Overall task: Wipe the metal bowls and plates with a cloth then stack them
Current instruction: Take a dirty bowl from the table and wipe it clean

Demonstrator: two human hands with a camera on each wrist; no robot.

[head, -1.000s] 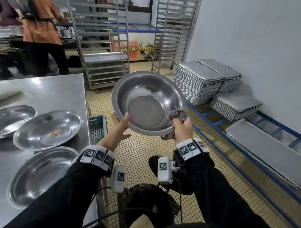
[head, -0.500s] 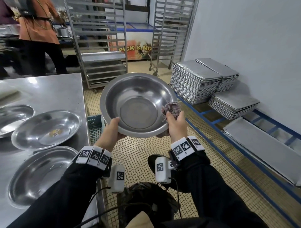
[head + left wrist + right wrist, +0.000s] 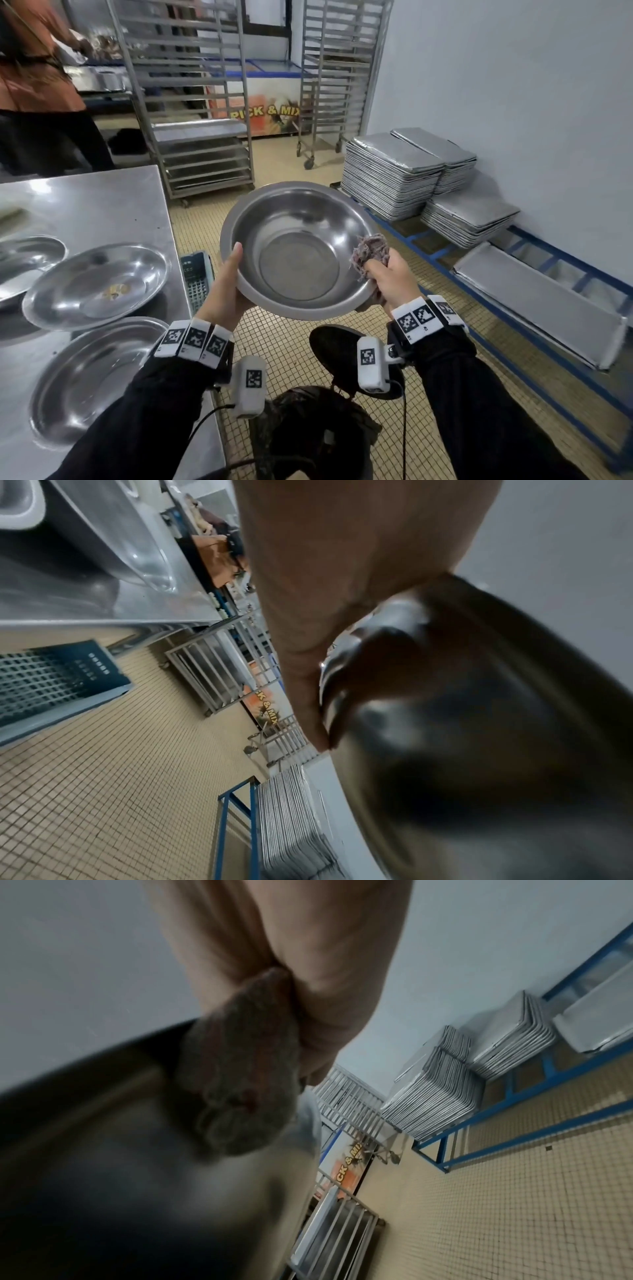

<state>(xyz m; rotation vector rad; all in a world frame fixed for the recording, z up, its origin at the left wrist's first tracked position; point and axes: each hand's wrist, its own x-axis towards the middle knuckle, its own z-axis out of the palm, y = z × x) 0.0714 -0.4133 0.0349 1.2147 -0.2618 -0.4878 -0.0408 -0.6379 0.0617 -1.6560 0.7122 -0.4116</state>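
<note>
I hold a deep metal bowl [image 3: 298, 246] in the air over the tiled floor, its inside tilted toward me. My left hand [image 3: 227, 284] grips its left rim, thumb on the inner edge. My right hand [image 3: 387, 274] pinches a crumpled greyish-pink cloth [image 3: 370, 250] over the right rim. The left wrist view shows the hand [image 3: 329, 615] against the bowl's dark underside [image 3: 479, 737]. In the right wrist view the cloth [image 3: 240, 1085] wraps over the bowl's edge [image 3: 103, 1123] under the hand [image 3: 291, 961]. Three shallow metal plates [image 3: 99, 284] lie on the steel table [image 3: 102, 205] to my left.
Stacks of metal trays [image 3: 390, 174] sit on a low blue frame [image 3: 513, 339] by the right wall. Wheeled racks [image 3: 191, 102] stand behind. A crate [image 3: 195, 277] sits beside the table. A person [image 3: 37, 85] stands at the far left. A dark bin [image 3: 308, 435] is at my feet.
The bowl has come lower and slightly left, tilting more toward me. My right hand with the cloth has slid along the right rim. The left grip has stayed.
</note>
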